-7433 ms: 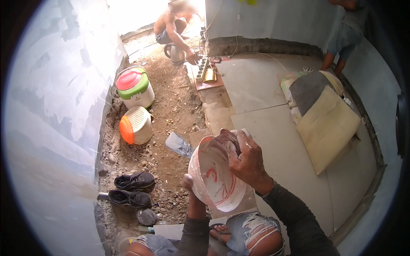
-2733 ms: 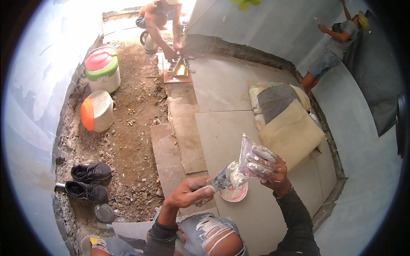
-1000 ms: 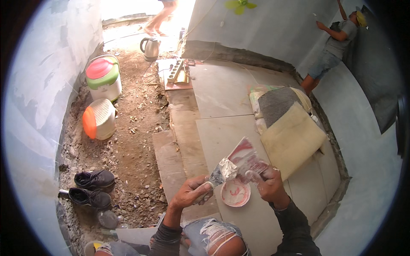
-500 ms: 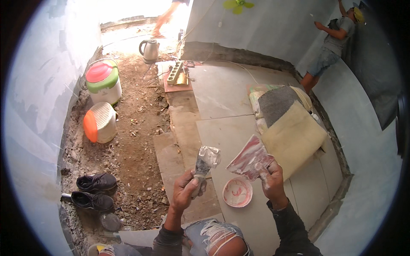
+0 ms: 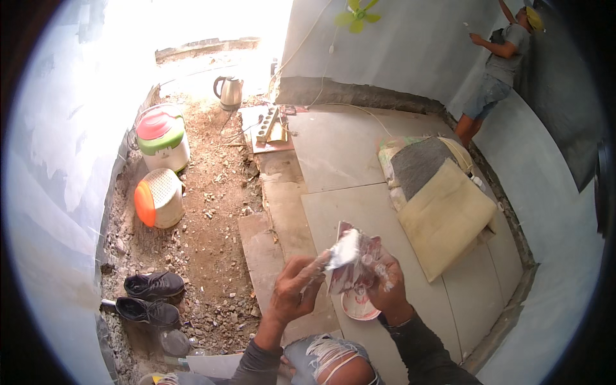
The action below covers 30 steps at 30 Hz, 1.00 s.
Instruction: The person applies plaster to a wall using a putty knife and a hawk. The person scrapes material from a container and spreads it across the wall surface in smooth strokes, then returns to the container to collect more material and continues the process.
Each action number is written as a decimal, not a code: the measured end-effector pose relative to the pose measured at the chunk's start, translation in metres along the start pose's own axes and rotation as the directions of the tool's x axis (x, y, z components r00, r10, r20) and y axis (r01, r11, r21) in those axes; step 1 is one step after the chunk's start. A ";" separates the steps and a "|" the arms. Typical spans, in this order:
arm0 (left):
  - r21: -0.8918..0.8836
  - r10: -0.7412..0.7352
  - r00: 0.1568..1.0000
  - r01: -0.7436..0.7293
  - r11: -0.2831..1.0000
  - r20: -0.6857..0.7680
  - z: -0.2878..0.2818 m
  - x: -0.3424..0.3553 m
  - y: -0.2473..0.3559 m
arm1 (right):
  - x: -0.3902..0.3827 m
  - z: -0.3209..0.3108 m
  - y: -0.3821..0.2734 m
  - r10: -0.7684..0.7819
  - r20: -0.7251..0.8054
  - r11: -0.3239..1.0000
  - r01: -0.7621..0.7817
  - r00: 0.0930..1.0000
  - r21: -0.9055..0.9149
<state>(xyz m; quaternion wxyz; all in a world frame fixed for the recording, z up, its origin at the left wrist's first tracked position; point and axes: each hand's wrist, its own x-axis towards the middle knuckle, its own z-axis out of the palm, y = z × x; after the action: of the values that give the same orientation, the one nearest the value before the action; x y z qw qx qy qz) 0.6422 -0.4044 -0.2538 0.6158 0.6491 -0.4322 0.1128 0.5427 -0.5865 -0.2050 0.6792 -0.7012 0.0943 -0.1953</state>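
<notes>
My left hand [image 5: 292, 292] is closed round a putty knife [image 5: 345, 249] whose pale blade is smeared by motion. The blade lies against a flat, reddish spreader plate [image 5: 344, 281] streaked with white paste. My right hand [image 5: 389, 290], with white smears on the fingers, grips that plate by its right side. Just below the two tools a small round bowl [image 5: 360, 309] with a red rim and pinkish residue stands on the floor tiles, partly covered by the plate and my right hand.
A folded cream mat [image 5: 446, 218] lies on sacks at right. At left stand a lidded cooler jug [image 5: 163, 141], a white-and-orange basket [image 5: 160, 199] and black shoes [image 5: 154, 285] on rubble. A kettle [image 5: 230, 93] and power strip [image 5: 268, 123] are farther back. Another person [image 5: 504, 58] works at the right wall.
My hands have come together, bringing the putty knife from beside the spreader plate onto its face. The plate has moved left and turned. A person's leg in the bright doorway has gone from view.
</notes>
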 end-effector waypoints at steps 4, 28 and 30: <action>0.238 0.061 0.979 -0.107 0.965 0.194 -0.021 0.014 -0.007 | -0.002 0.001 -0.008 -0.014 0.069 0.997 0.008 0.997 0.074; -0.139 -0.523 0.712 0.644 0.752 0.468 -0.179 0.038 -0.038 | 0.054 0.093 0.017 0.255 0.021 0.715 -0.203 0.967 0.669; -0.201 -0.479 0.779 0.587 0.785 0.403 -0.181 0.049 -0.030 | 0.055 0.107 0.004 0.339 0.007 0.705 -0.259 0.941 0.660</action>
<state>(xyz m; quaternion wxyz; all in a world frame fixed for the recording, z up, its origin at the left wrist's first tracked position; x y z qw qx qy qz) 0.7631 -0.2667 -0.2025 0.6360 0.6478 -0.3369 -0.2496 0.6361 -0.5103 -0.2008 0.8961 -0.3835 0.1717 -0.1429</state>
